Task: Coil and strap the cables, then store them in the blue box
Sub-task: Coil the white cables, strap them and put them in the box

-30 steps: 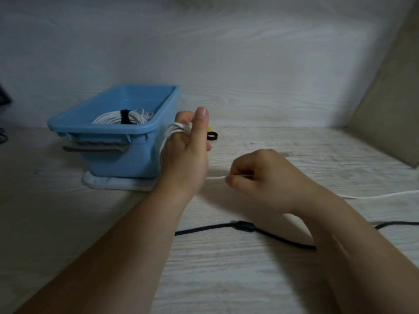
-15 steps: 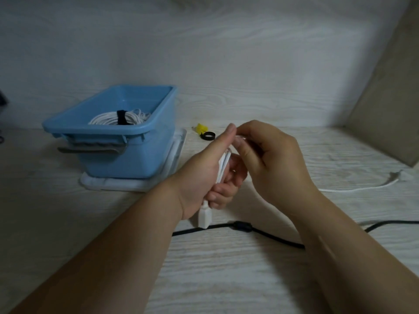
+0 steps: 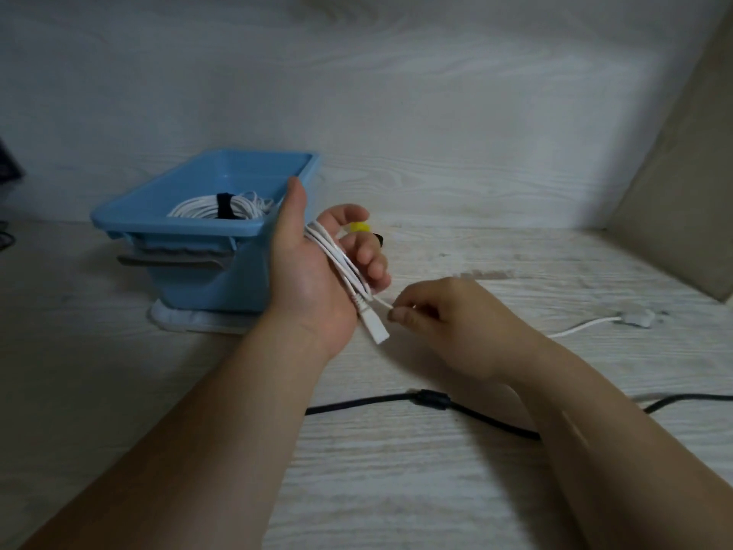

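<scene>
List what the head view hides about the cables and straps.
Head view:
- Black cable: right end cut off by the frame edge.
- Yellow strap: mostly hidden behind the left hand.
- White cable: loop count in that hand too blurred.
- Strapped coil: lower part behind the wall of the blue box.

The box [image 3: 206, 228] is light sky blue with a grey handle [image 3: 170, 262] and a white lid [image 3: 190, 321] beneath, and the coiled cable [image 3: 190, 204] inside it is white, crossed by a black strap [image 3: 225, 204]. The loose cable [image 3: 337, 260] is white too, plug and all (the dim light greys it a little), while the second cable [image 3: 357, 403] is plain black. The table [image 3: 396, 490] and the wall [image 3: 396, 93] share a pale, whitewashed wood grain of fine grey streaks, the panel [image 3: 682, 216] at right is flat beige, and the small yellow strap [image 3: 357, 227] is bright.
</scene>
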